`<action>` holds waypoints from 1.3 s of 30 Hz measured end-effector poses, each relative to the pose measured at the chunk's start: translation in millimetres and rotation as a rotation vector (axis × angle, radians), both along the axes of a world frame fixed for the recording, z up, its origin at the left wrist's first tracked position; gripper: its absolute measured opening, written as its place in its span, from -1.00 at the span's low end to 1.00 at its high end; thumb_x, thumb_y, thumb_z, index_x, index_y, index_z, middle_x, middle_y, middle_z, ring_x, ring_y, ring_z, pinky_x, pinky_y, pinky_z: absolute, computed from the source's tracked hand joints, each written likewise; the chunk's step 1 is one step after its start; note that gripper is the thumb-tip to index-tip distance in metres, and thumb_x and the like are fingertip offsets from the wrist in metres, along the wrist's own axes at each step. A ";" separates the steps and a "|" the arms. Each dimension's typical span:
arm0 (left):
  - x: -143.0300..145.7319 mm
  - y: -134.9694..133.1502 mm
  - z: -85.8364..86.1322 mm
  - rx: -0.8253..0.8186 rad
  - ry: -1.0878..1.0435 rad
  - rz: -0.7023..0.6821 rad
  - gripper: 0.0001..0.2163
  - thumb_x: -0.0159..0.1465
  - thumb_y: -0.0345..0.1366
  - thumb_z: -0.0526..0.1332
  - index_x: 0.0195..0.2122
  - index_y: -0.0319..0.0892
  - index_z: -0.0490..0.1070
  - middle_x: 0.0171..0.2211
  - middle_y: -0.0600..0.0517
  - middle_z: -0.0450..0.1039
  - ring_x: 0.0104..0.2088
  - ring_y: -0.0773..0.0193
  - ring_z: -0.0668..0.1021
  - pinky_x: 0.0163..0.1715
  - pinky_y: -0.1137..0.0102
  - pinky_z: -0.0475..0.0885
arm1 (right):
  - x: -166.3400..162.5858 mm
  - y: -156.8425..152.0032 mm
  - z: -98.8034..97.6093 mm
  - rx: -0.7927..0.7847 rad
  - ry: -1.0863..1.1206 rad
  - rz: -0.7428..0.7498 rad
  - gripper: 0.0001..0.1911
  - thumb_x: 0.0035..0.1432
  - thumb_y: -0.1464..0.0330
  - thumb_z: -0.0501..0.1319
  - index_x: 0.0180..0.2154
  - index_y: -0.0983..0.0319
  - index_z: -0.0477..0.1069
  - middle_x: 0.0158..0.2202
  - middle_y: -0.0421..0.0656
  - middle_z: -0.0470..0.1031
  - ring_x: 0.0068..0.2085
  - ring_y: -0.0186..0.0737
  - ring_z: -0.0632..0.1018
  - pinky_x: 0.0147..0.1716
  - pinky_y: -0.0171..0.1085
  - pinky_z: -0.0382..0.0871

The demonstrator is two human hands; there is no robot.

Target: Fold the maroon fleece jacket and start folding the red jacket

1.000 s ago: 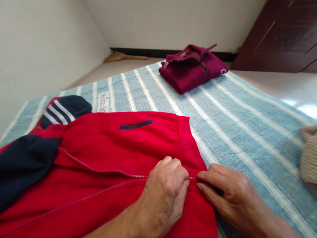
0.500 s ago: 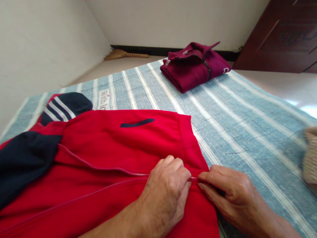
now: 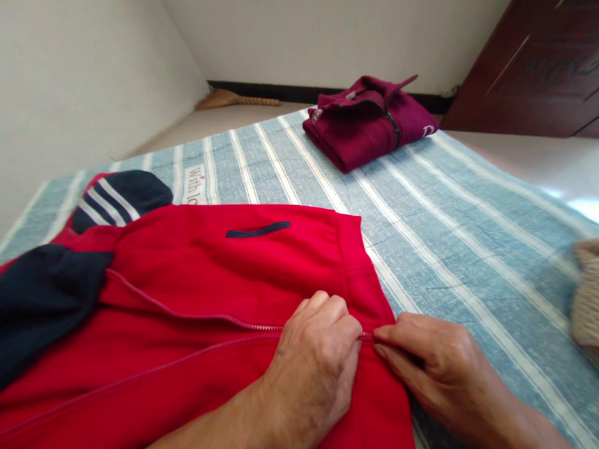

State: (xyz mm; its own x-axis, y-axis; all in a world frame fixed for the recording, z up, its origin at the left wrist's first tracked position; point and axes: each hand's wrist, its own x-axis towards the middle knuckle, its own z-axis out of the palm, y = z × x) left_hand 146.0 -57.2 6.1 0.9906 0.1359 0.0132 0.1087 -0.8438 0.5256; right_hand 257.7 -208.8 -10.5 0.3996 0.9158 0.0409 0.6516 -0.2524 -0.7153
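A red zip-up jacket (image 3: 196, 274) with navy sleeves and white stripes lies spread out, its hem toward the right. My left hand (image 3: 318, 355) is closed over the zipper (image 3: 262, 327) a little above the hem; its fingertips, and whatever part they pinch, are hidden. Left of that hand the two toothed edges run apart; a short joined stretch shows between my hands. My right hand (image 3: 430, 362) pinches the bottom end of the zipper at the jacket's hem with thumb and forefinger.
Under the jacket is a blue cloth with white stripes (image 3: 440, 243). A folded maroon zip-up garment (image 3: 365, 131) rests at its far edge. A beige knitted item (image 3: 586, 293) is at the right. Behind are a broom (image 3: 234, 100) by the wall and a dark red door (image 3: 528, 68).
Both hands keep almost the same hold on the zipper. The jacket's collar end and sleeves have shifted very slightly left and up in the view.
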 end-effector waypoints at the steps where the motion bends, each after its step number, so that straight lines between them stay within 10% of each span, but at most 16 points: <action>1: 0.2 -0.1 0.1 -0.009 0.000 0.004 -0.81 0.24 -0.53 0.03 -0.48 -0.20 0.30 -0.46 0.02 0.26 -0.40 0.24 0.27 -0.44 0.33 0.19 | 0.1 0.1 0.3 0.006 0.003 -0.002 -0.79 0.27 0.40 0.07 -0.37 0.18 0.45 -0.51 -0.23 0.41 -0.48 -0.35 0.41 -0.49 -0.35 0.22; 39: 3.3 2.4 -2.0 -0.081 0.023 0.003 -0.80 0.27 -0.48 0.04 -0.43 -0.17 0.40 -0.44 0.03 0.29 -0.39 0.25 0.30 -0.39 0.35 0.24 | -0.2 0.5 5.9 -0.171 0.170 -0.122 -0.77 0.21 0.34 0.10 -0.46 0.19 0.44 -0.59 -0.26 0.41 -0.56 -0.36 0.40 -0.58 -0.39 0.23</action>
State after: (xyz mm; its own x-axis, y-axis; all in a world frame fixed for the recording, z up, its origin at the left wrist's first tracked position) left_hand 149.3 -54.8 4.0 0.9901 0.1388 -0.0211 0.1245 -0.7982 0.5894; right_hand 257.5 -208.3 -4.5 0.4953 0.8482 -0.1876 0.4835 -0.4486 -0.7517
